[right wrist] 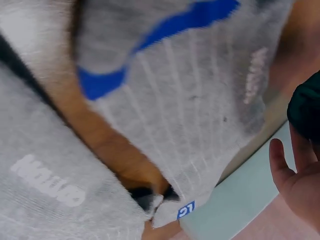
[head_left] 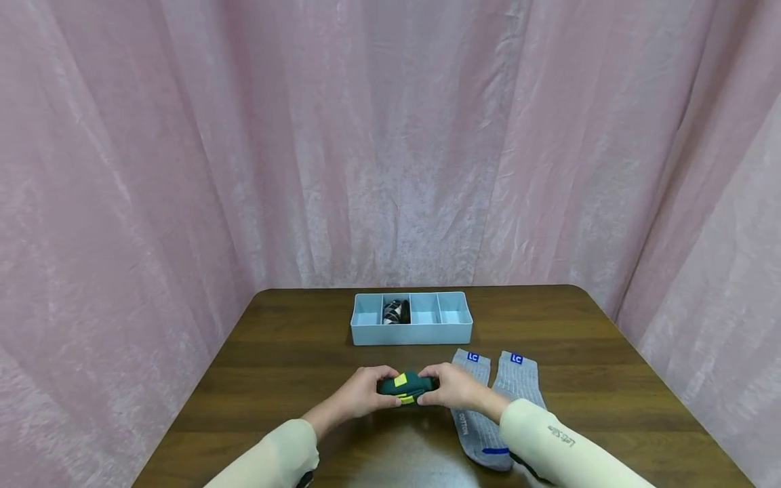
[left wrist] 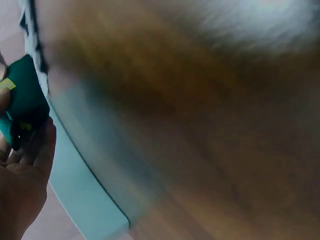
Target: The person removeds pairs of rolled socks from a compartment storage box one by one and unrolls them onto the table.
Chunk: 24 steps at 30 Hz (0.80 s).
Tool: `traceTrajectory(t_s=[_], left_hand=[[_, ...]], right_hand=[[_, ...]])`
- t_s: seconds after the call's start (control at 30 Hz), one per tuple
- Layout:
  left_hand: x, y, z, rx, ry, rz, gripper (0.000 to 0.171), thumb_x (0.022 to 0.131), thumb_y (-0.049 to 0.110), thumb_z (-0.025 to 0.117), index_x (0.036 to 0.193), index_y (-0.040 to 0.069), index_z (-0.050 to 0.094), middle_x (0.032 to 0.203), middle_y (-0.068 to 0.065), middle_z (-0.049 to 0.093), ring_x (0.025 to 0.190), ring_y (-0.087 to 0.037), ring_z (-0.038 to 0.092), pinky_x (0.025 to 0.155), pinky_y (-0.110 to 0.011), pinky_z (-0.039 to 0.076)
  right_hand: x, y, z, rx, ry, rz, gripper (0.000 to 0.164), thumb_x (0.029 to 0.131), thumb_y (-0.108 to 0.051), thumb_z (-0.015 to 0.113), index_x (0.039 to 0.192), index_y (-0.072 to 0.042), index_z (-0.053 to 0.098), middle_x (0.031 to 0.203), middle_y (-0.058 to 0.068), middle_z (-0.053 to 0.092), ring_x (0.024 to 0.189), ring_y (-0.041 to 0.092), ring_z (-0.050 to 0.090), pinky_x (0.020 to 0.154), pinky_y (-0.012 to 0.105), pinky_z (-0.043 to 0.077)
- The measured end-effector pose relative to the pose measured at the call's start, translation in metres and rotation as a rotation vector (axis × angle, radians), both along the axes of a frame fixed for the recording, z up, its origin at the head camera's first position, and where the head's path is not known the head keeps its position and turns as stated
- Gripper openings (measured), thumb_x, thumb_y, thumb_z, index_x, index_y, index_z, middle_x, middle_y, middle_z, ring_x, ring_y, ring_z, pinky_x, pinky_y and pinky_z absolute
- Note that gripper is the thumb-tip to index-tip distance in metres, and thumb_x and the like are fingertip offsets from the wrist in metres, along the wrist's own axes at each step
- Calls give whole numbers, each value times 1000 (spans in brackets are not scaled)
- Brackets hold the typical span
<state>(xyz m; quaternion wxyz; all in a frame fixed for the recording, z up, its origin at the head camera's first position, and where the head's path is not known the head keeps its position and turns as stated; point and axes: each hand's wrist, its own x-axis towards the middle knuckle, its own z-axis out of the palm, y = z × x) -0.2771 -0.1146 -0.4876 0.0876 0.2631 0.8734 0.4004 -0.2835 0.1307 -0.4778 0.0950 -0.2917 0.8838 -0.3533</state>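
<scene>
Between both hands, over the near middle of the table, is a rolled dark green sock bundle (head_left: 412,385) with yellow patches. My left hand (head_left: 363,391) grips its left end, thumb on the near side and fingers on the far side. At the opposite end, my right hand (head_left: 454,388) pinches it the same way. The left wrist view catches the green bundle (left wrist: 29,95) at its left edge, in the fingers. Only a dark piece of the bundle (right wrist: 306,107) enters the right wrist view. Two grey socks (head_left: 470,423) lie flat by the right hand, partly under the right forearm.
Behind the hands stands a light blue divided box (head_left: 411,334). One inner compartment holds a black-and-white patterned bundle (head_left: 393,312). The brown wooden table (head_left: 274,366) ends at a pink curtain (head_left: 390,149).
</scene>
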Motion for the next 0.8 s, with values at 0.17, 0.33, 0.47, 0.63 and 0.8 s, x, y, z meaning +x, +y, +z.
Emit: traceTrajectory(t_s=[0.17,0.33,0.47,0.63,0.8], left_hand=[[7,1,-12,-97,98,-32,37,84,22,82,114,9,66,104,4,66,89,-7,59,83,-29,52],[11,0,-20,-167,144,-25,43,84,24,81,120,7,66,111,0,65,95,-8,59,86,-31,52],[12,-1,-21,-175,158,-12,42,84,26,82,119,8,67,109,2,65,94,-8,59,86,-31,52],[15,-3,-21,-194,179,13,39,84,28,81,116,10,67,108,4,65,92,-6,58,85,-31,52],[18,-5,-19,-207,200,38,38,83,29,82,114,13,67,106,6,65,91,-7,58,85,-33,52]], right_hand=[[6,1,-10,77,79,29,40,82,-31,82,113,-9,71,99,-3,70,81,7,58,71,29,50],[11,3,-11,85,103,51,48,83,-37,80,121,-9,69,110,2,70,91,10,60,77,30,50],[13,7,-7,47,130,76,43,89,-35,74,122,-8,69,115,5,70,98,16,63,82,33,51],[13,8,-9,42,174,85,30,97,-28,64,120,-9,72,114,2,71,103,17,64,87,36,51],[13,5,-11,37,172,65,27,98,-25,63,118,-10,72,112,1,71,102,16,64,86,37,52]])
